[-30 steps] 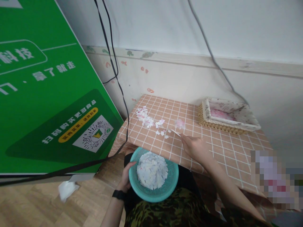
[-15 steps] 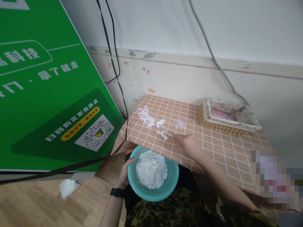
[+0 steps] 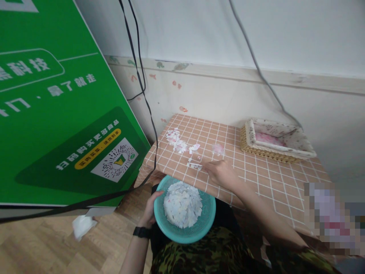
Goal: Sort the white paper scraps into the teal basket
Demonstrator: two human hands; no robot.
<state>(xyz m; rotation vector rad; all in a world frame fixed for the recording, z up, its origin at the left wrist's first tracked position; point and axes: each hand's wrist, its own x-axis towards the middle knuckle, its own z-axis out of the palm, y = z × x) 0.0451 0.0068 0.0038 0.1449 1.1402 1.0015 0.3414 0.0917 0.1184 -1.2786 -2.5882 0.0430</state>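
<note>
The green bowl (image 3: pixel 209 220) sits at the person's lap, holding a heap of pale paper pieces (image 3: pixel 182 205). At the bowl's left side, the left hand (image 3: pixel 151 208) has its grip closed on the rim, thumb over the edge. Beyond the bowl, over the checked desk (image 3: pixel 270 182), the right hand (image 3: pixel 219 174) has its grip pinching a thin white strip (image 3: pixel 195 166), with a few loose scraps (image 3: pixel 189 160) just beside it. Farther from the bowl and to its left lies a larger pile of scraps (image 3: pixel 176 141); beyond the bowl to the right stands a wicker basket (image 3: pixel 269 153).
</note>
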